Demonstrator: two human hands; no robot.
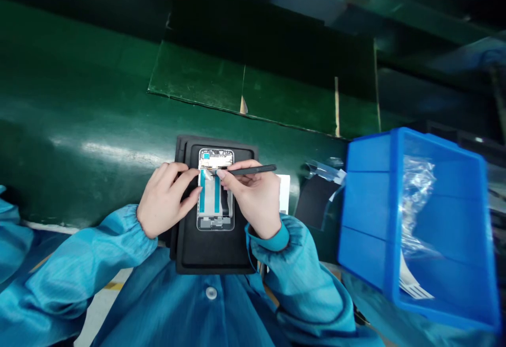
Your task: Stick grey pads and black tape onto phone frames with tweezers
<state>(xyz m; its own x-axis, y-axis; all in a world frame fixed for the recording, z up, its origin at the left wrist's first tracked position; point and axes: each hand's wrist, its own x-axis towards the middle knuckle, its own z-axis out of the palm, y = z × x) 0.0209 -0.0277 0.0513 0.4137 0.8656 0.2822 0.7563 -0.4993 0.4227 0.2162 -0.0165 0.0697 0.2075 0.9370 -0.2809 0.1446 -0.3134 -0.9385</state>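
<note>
A phone's mid-frame (215, 218) lies face up on a black rubber work pad (213, 254), with a silver rim and teal strips across its middle. My left hand (168, 199) rests against the frame's left edge, its fingertips on the rim. My right hand (253, 199) pinches a slim black spudger (253, 170), whose tip touches the upper part of the frame. The hands hide parts of the frame's edges.
A blue plastic bin (366, 210) stands to the right, holding a clear plastic bag (419, 199) and a white label (413, 283). Beside the pad lie a white card (283, 194) and a black sheet (316, 199). Green matting (79, 99) covers the bench.
</note>
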